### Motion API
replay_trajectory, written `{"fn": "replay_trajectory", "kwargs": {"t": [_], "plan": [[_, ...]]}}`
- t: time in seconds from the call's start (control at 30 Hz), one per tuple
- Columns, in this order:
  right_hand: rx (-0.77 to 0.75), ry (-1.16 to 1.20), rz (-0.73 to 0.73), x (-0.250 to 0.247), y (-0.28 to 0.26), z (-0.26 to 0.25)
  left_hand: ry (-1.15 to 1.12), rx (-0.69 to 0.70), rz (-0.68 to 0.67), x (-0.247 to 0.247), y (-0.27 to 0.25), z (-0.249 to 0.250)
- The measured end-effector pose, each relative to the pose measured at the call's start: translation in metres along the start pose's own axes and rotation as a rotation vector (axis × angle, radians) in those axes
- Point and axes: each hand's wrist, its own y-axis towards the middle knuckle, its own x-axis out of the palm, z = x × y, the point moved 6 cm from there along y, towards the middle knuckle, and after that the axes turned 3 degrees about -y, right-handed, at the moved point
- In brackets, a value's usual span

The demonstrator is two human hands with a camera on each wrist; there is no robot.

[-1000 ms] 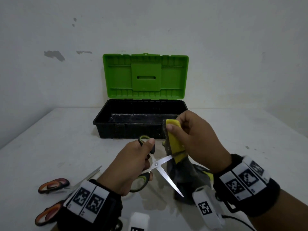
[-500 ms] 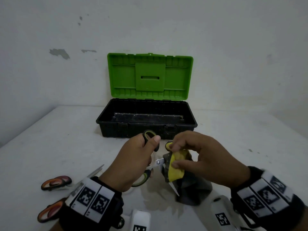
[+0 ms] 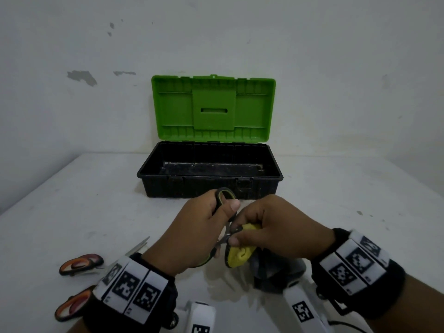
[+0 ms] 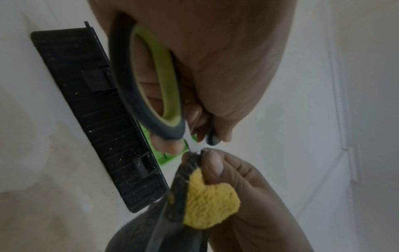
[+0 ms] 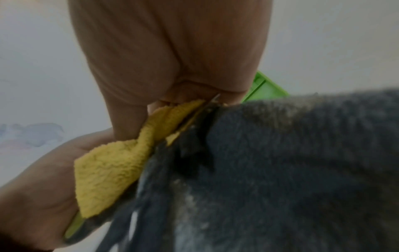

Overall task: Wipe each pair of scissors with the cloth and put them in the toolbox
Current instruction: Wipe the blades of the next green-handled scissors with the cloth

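Scissors (image 3: 224, 200) with green-black handles are gripped by the left hand (image 3: 192, 234) in front of the open toolbox (image 3: 211, 186) — the right hand (image 3: 276, 229) pinches the yellow-grey cloth (image 3: 240, 255) around their blades.

black wristbands (image 3: 134, 292) with white square-code tags circle both bare forearms.

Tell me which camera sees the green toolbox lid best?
The head view: the whole open lid stands upright behind the black box. The left wrist view catches only a green sliver behind the scissors; the right wrist view shows one corner past the cloth.
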Motion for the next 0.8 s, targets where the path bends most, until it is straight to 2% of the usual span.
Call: {"fn": "replay_trajectory", "kwargs": {"t": [0.1, 0.23, 0.53, 0.67, 0.8], "plan": [[0.014, 0.005, -0.030, 0.000, -0.001, 0.002, 0.019, 0.019, -0.019, -0.001, -0.001, 0.000], [0.023, -0.009, -0.038, -0.008, -0.004, 0.003, -0.030, -0.025, -0.018, -0.004, -0.002, -0.004], [0.076, -0.019, 0.036, -0.042, -0.022, 0.020, -0.148, -0.056, 0.050, -0.011, -0.002, -0.006], [0.114, -0.013, 0.115, -0.059, -0.031, 0.032, -0.358, -0.143, 0.111, -0.017, -0.002, -0.014], [0.143, 0.236, 0.364, -0.073, -0.036, 0.046, -0.480, -0.188, 0.273, -0.034, 0.001, -0.026]]}}
